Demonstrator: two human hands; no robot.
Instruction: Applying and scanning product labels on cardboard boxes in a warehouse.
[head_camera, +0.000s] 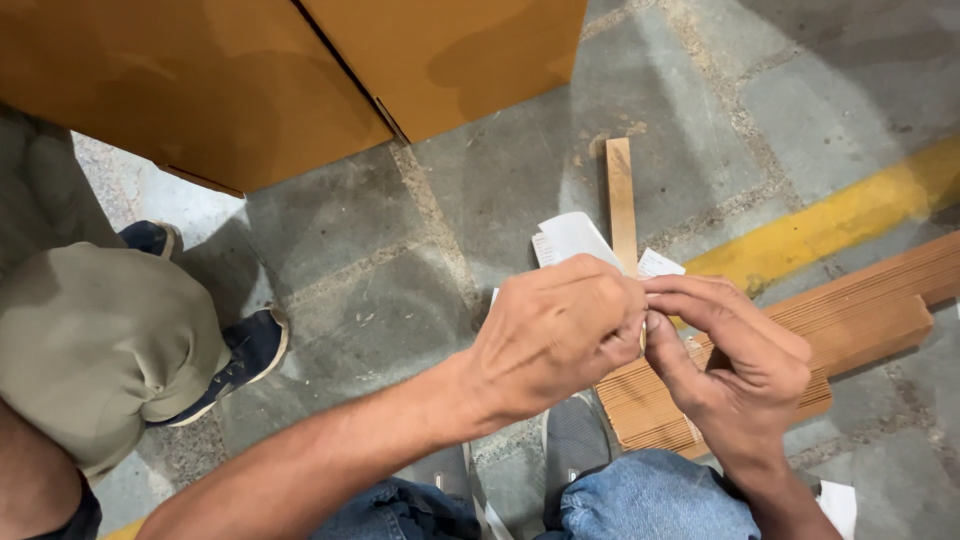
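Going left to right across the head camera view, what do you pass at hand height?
Another person's bent knee in olive trousers → dark blue shoe → left hand → right hand → stack of thin brown corrugated cardboard strips.

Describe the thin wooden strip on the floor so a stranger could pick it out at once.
Start at the yellow floor line on the grey concrete. Left of it, above the joined hands, lies the wooden strip, pointing away toward the cardboard boxes. Unlike the bundled corrugated slats, it is single, pale and narrow.

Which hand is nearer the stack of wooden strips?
Right. The right hand is directly over the stack of wooden strips; the left hand is beside its left end.
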